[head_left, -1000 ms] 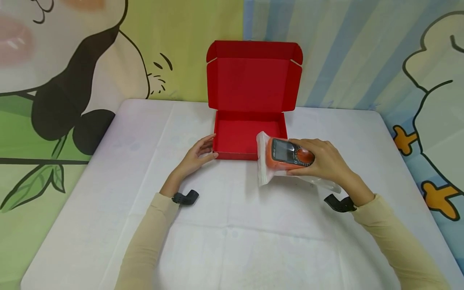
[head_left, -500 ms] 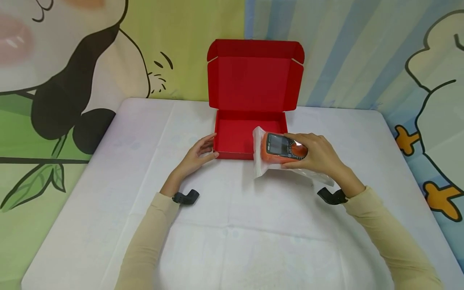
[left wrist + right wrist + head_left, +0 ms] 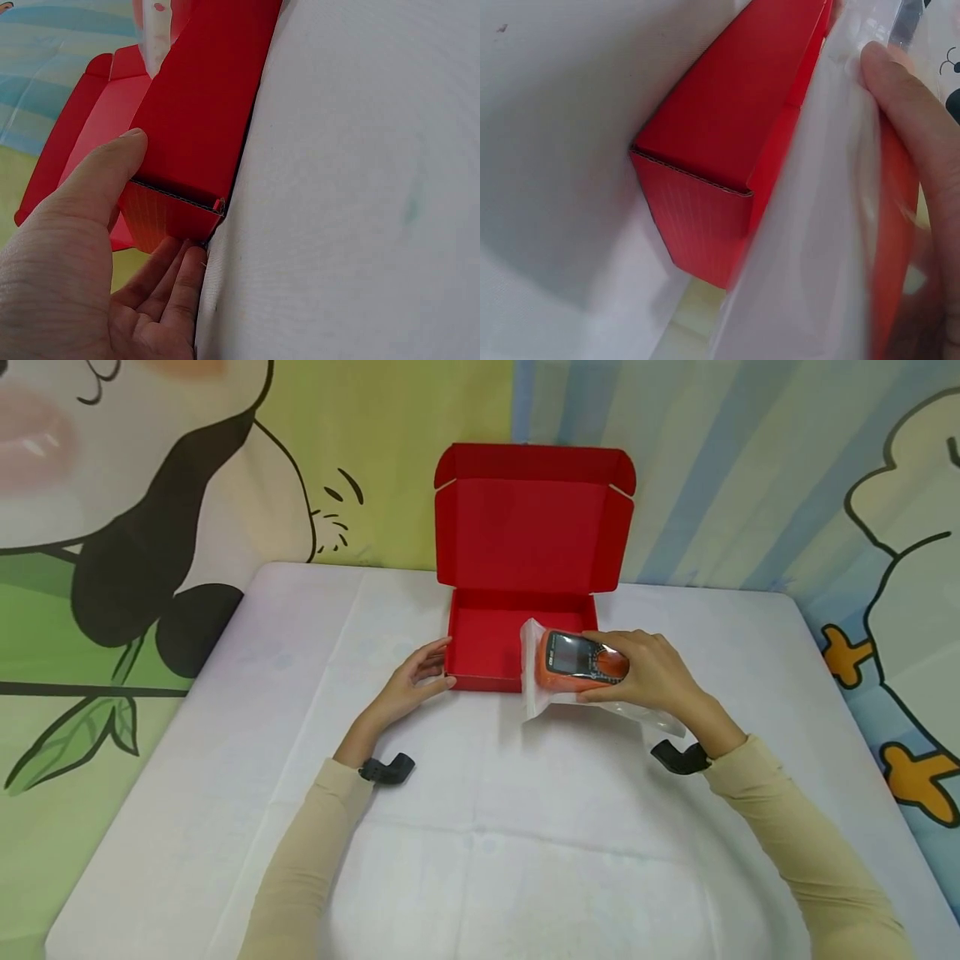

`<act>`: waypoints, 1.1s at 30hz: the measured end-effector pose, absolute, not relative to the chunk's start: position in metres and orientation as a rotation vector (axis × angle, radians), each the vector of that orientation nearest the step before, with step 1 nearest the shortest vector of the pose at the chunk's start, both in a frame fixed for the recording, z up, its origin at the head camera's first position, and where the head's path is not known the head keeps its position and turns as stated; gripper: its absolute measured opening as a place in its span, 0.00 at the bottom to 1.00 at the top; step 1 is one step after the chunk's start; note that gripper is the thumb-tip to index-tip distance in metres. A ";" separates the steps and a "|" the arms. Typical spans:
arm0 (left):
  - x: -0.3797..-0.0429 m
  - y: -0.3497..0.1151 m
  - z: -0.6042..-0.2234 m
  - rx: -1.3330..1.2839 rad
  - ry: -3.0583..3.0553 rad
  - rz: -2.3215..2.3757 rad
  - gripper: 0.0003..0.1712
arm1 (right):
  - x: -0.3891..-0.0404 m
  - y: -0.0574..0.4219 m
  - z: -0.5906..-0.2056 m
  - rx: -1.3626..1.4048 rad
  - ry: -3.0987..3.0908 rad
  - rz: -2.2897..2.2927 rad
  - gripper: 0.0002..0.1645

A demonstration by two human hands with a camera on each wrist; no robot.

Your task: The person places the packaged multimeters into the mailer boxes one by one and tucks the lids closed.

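A red cardboard box [image 3: 487,647] stands on the table with its lid raised at the back. At its front left corner, my left hand [image 3: 411,683] holds on, the thumb against the front wall and the fingers by the side wall, as the left wrist view shows. An orange multimeter [image 3: 573,657] with a dark face lies inside a clear plastic bag [image 3: 531,685]. My right hand [image 3: 651,670] grips the bagged multimeter from its right end, over the box's front right part. In the right wrist view the bag [image 3: 810,225] hangs beside the box's corner [image 3: 697,210].
White cloth covers the table [image 3: 480,860], whose back edge meets a cartoon-printed backdrop [image 3: 405,468]. The upright lid [image 3: 534,531] stands close to that backdrop. Black wrist mounts [image 3: 387,769] sit on both wrists.
My right hand has carried the bagged multimeter a little left and away from me, farther over the box. My left hand stays at the box corner.
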State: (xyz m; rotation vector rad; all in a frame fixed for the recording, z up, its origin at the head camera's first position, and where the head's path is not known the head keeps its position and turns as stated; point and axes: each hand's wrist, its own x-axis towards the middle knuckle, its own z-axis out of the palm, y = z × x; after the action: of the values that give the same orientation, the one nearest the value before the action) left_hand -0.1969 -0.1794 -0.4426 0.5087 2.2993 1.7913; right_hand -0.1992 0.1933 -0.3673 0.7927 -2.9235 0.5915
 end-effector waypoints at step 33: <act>-0.195 -0.178 -0.442 0.506 2.305 1.783 0.40 | -0.225 0.175 -0.367 0.825 -2.942 0.569 0.52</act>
State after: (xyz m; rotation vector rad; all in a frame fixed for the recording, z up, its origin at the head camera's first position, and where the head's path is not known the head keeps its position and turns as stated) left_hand -0.1952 -0.1782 -0.4421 0.5061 2.3051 1.7830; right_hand -0.2252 0.1745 -0.3674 0.8247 -2.9422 0.5691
